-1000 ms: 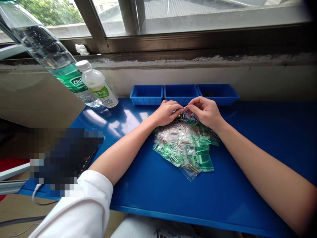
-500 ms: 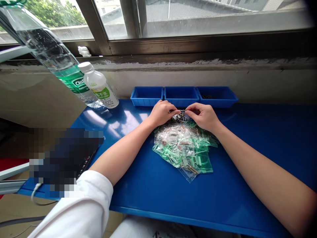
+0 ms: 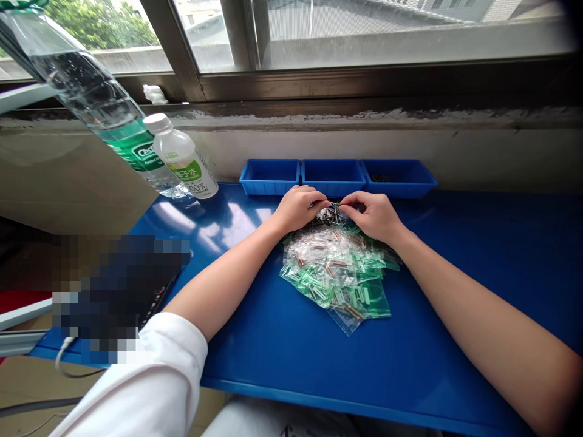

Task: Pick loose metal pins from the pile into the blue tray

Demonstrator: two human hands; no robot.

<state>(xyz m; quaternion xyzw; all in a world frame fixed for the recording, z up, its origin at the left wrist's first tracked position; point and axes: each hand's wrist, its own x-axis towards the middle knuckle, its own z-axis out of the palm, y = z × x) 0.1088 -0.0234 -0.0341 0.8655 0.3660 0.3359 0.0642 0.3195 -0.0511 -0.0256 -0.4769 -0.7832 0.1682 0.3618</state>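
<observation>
Both hands meet over a heap of small dark metal pins behind a pile of clear and green plastic packets. My left hand pinches one end of a thin metal pin. At the other end, the thumb and forefinger of my right hand are closed on the same pin. The packets hold small copper-coloured and pale pieces. Both sets of fingertips are close together, and the pin's details are too small to tell.
Three blue bins stand against the wall; the right one holds some dark pieces. A small white-capped bottle and a large water bottle are at the back left. A blurred dark object lies on the blue table at left.
My right hand has shifted very slightly left, closer to my left fingertips. The packets and bins have stayed in place.
</observation>
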